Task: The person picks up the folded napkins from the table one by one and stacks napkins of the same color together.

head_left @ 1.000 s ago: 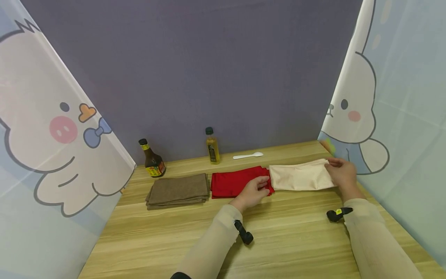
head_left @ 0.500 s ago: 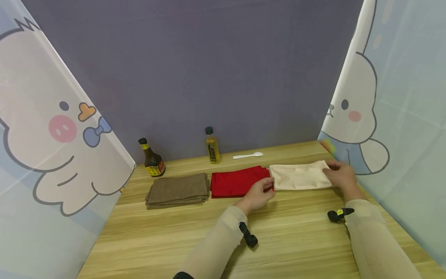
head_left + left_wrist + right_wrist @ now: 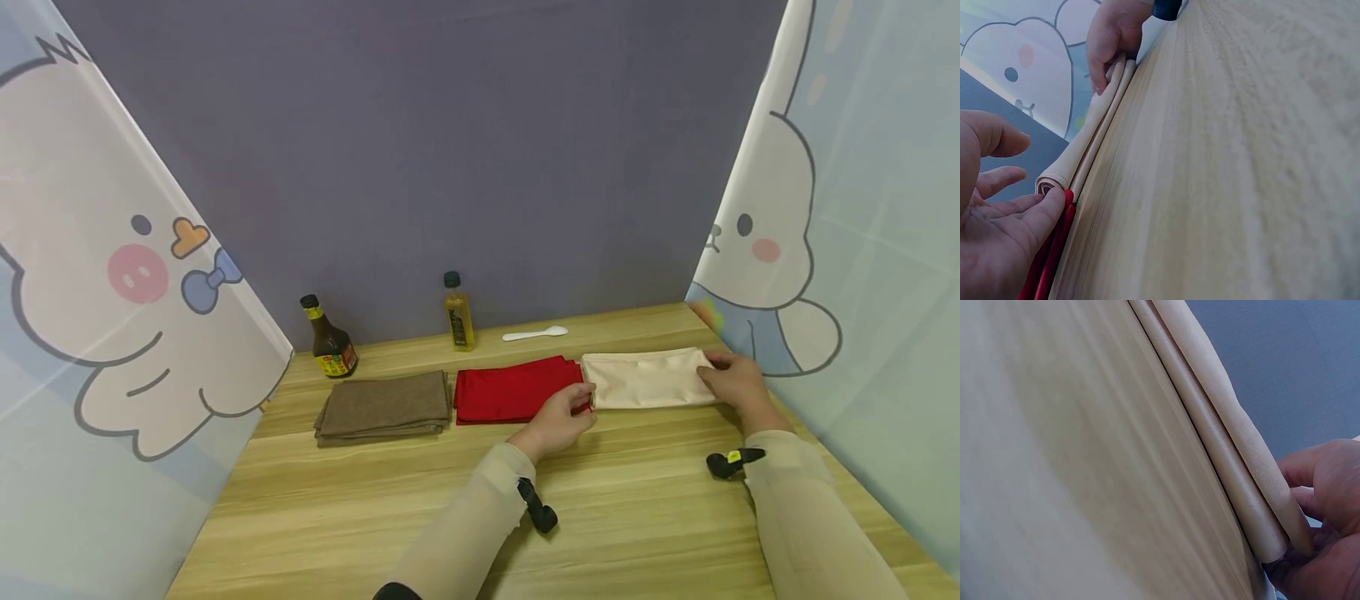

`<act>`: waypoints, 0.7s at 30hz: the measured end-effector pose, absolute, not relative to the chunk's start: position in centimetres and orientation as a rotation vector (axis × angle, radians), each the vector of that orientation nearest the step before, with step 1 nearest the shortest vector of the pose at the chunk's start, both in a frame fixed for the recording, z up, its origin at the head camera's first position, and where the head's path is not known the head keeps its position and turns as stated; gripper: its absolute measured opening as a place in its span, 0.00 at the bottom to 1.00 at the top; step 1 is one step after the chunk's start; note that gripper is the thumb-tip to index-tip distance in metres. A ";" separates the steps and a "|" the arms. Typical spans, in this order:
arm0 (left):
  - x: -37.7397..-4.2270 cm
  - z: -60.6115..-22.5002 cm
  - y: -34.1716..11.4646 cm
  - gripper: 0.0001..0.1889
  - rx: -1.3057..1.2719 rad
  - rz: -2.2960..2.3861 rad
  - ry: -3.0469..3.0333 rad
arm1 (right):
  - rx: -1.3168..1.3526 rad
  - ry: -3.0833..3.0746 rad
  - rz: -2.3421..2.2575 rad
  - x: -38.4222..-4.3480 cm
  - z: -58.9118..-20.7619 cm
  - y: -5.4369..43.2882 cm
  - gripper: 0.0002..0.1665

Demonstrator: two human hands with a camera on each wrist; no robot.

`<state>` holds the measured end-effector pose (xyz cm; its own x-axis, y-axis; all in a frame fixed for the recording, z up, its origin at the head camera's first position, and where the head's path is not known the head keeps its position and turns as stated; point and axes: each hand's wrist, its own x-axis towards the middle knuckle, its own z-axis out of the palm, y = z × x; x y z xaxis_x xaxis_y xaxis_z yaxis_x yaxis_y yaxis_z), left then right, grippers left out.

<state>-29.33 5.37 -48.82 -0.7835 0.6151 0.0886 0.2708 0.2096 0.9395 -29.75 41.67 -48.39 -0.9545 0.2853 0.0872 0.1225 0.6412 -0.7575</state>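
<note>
A cream folded cloth (image 3: 649,379) lies at the right of the row, its layers stacked and its left end curled over. My right hand (image 3: 738,385) grips the right end of it, thumb and fingers on either side of the folds in the right wrist view. At the opposite end, my left hand (image 3: 558,419) touches the curled edge with its fingertips; the left wrist view shows its thumb held apart from its fingers. Beneath and beside that hand is a red folded cloth (image 3: 510,392), which meets the cream one.
A brown folded cloth (image 3: 386,406) lies left of the red one. Behind stand a dark sauce bottle (image 3: 332,346) and a small oil bottle (image 3: 459,321), with a white spoon (image 3: 535,333) beside it. Printed fabric panels flank the wooden table (image 3: 615,517).
My left hand has moved slightly right to the cream cloth's left end. The cream cloth's raised right corner has settled a little lower under my right hand.
</note>
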 end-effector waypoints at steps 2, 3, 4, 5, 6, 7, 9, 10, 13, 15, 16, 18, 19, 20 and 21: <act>-29.3 -48.8 5.3 0.29 0.835 1.595 2.189 | -0.336 -2.661 1.197 -29.8 -48.4 41.7 0.32; -29.3 -48.8 5.3 0.29 0.833 1.592 2.191 | -0.335 -2.660 1.191 -29.8 -48.4 41.7 0.32; -29.4 -48.8 5.3 0.29 0.832 1.590 2.193 | -0.333 -2.659 1.186 -29.9 -48.4 41.7 0.32; -29.4 -48.9 5.3 0.29 0.829 1.587 2.196 | -0.332 -2.657 1.180 -29.9 -48.4 41.7 0.32; -29.4 -48.9 5.3 0.29 0.827 1.584 2.198 | -0.332 -2.656 1.176 -29.9 -48.5 41.7 0.32; -29.4 -48.9 5.3 0.29 0.826 1.585 2.201 | -0.333 -2.655 1.176 -29.9 -48.5 41.7 0.32; -29.4 -48.9 5.3 0.29 0.825 1.587 2.200 | -0.329 -2.654 1.177 -30.0 -48.6 41.7 0.31; -29.4 -49.0 5.3 0.28 0.824 1.588 2.201 | -0.331 -2.655 1.175 -30.0 -48.6 41.7 0.32; -29.5 -49.0 5.3 0.28 0.827 1.596 2.197 | -0.332 -2.652 1.183 -29.9 -48.6 41.7 0.32; -29.5 -49.0 5.3 0.28 0.828 1.601 2.188 | -0.331 -2.653 1.189 -29.8 -48.5 41.8 0.33; -29.6 -49.0 5.3 0.28 0.832 1.605 2.187 | -0.331 -2.652 1.194 -29.8 -48.4 41.8 0.33; -29.6 -48.9 5.2 0.28 0.842 1.611 2.178 | -0.326 -2.657 1.196 -29.7 -48.2 41.8 0.34; -29.7 -48.9 5.2 0.29 0.848 1.615 2.175 | -0.325 -2.661 1.198 -29.7 -48.1 41.8 0.34; -29.7 -48.9 5.1 0.29 0.852 1.616 2.174 | -0.324 -2.667 1.197 -29.6 -47.9 41.8 0.35; -29.8 -49.0 5.0 0.28 0.857 1.624 2.174 | -0.322 -2.676 1.195 -29.6 -47.8 41.8 0.35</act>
